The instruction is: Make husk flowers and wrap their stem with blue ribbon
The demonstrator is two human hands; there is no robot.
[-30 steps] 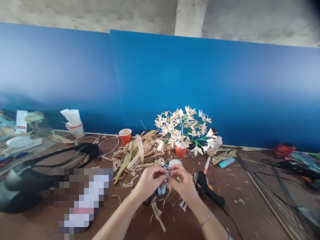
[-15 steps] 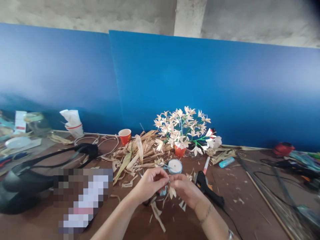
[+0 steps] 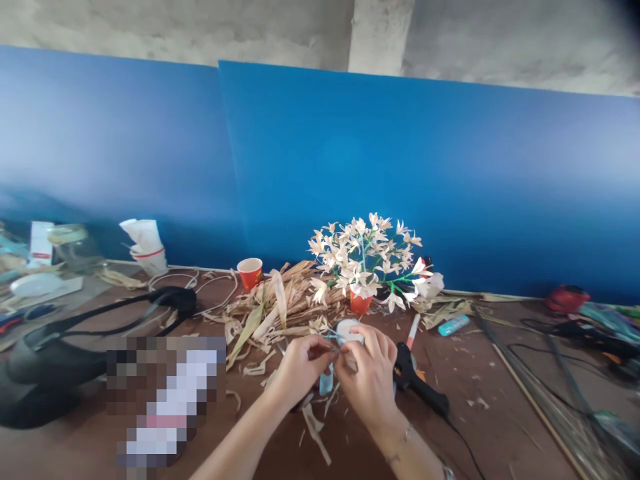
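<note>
My left hand and my right hand meet over the table, with fingertips pinched together. Between the right fingers shows a small cream husk flower, mostly covered by the hand. What the left thumb and forefinger pinch is too small to make out. A light-blue strip hangs below the fingertips. Just beyond the right hand, a round white-and-blue roll is partly covered. To the right of that hand lies a black glue gun.
Behind the hands stands a bunch of cream husk flowers in a red cup. Dry corn husks are heaped beside another red paper cup. A black bag lies left, a blue tube right.
My right hand has turned, its back now raised and its fingers lifted over the roll. The husk flower that hung between the hands is now mostly hidden. The left hand has barely moved.
</note>
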